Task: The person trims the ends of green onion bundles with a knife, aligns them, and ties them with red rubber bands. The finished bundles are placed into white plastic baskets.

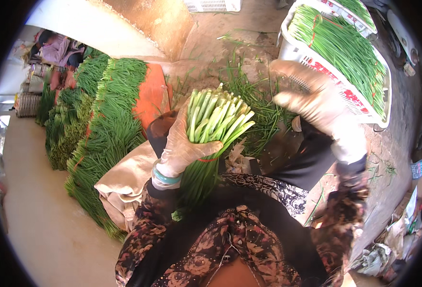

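My left hand (191, 143), in a thin translucent glove with a teal bangle at the wrist, is closed around a bundle of long green stalks (220, 118). The pale cut ends point up and away from me, and the leaves hang down toward my lap. A red band (208, 160) circles the bundle just below my thumb. My right hand (304, 95), gloved too and blurred by motion, is raised at the right with fingers apart and nothing visible in it, in front of a white plastic crate (334, 77).
Long green bundles (114, 125) lie piled at the left beside an orange sheet (153, 93) and a beige sack (128, 172). Loose green leaves (257, 104) litter the floor ahead. The right crate holds banded greens (343, 53). Another person (58, 50) sits at the upper left.
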`<state>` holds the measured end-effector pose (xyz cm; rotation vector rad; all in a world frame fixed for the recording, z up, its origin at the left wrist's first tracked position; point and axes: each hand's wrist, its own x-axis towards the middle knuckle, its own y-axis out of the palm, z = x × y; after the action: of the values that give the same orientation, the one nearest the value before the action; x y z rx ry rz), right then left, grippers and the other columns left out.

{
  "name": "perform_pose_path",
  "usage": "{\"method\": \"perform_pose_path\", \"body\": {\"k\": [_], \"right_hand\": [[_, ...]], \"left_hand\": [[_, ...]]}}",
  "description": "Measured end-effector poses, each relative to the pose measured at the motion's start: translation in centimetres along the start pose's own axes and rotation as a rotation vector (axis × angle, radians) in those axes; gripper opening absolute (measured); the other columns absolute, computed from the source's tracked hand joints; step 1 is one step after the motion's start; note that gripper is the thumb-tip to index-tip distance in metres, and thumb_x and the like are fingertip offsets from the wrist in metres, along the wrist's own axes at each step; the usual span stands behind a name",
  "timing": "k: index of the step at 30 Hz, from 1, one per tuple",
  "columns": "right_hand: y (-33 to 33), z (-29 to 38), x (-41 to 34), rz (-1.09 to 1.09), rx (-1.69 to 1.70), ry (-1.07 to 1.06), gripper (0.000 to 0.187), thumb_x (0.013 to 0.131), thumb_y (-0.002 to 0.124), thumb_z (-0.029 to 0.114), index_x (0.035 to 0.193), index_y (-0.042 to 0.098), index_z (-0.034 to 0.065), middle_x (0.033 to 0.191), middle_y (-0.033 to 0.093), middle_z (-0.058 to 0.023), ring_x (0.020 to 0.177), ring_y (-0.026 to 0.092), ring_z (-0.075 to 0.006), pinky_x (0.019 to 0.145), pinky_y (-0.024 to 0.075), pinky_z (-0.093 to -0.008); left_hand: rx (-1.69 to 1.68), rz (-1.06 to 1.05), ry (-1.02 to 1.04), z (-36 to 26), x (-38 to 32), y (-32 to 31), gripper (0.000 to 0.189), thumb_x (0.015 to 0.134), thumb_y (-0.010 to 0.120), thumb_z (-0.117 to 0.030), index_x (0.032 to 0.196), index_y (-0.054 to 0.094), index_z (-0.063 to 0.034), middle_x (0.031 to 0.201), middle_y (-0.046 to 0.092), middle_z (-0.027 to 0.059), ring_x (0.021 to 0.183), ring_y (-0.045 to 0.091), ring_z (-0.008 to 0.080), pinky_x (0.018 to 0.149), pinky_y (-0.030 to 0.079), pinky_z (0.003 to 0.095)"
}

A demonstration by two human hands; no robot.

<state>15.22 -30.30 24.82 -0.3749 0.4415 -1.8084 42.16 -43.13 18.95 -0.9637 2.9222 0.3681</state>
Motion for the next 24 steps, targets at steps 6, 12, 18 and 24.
{"method": "perform_pose_path", "body": {"k": [6, 12, 18, 24], "right_hand": [[9.4, -5.6, 1.3, 0.16, 0.139, -0.333, 0.019, 0.077, 0.076, 0.015, 0.094, 0.071, 0.0088, 0.135, 0.055, -0.0092, 0.134, 0.039, -0.0307, 0.107, 0.0378, -0.0401], [3.2, -6.0, 2.9, -0.423, -0.092, -0.089, 0.022, 0.086, 0.067, 0.024, 0.097, 0.067, 0.0058, 0.114, 0.065, -0.0127, 0.093, 0.065, -0.0257, 0.08, 0.0526, -0.0364], [8.4, -6.5, -3.0, 0.022, 0.368, 0.103, 0.108, 0.068, 0.081, 0.051, 0.147, 0.023, 0.0054, 0.143, 0.041, -0.0205, 0.132, 0.042, -0.032, 0.111, 0.0312, -0.0402], [16.0, -5.1, -2.9, -0.16, 1.449, -0.106, 0.118, 0.066, 0.088, 0.019, 0.153, 0.009, 0.0123, 0.137, 0.048, -0.0133, 0.121, 0.052, -0.0218, 0.103, 0.0436, -0.0359]], "left_hand": [[0.111, -0.074, 0.003, 0.0, 0.3, 0.1, 0.107, 0.063, 0.083, 0.0, 0.149, 0.02, -0.0013, 0.144, 0.041, 0.0094, 0.132, 0.041, 0.0188, 0.111, 0.033, 0.0336], [-0.07, 0.103, -0.098, 0.5, 1.0, -2.1, 0.096, 0.065, 0.08, 0.006, 0.146, 0.03, -0.0043, 0.139, 0.049, 0.0063, 0.128, 0.046, 0.0174, 0.109, 0.035, 0.0336], [-0.143, 0.091, -0.186, 0.1, 1.4, -2.5, 0.088, 0.066, 0.08, 0.003, 0.143, 0.038, -0.0048, 0.137, 0.052, 0.006, 0.125, 0.05, 0.0174, 0.108, 0.036, 0.034], [0.51, 0.286, -0.057, -3.1, 0.6, 2.0, 0.095, 0.064, 0.089, -0.019, 0.14, 0.036, -0.001, 0.133, 0.051, 0.006, 0.122, 0.048, 0.0164, 0.106, 0.036, 0.0321]]}}
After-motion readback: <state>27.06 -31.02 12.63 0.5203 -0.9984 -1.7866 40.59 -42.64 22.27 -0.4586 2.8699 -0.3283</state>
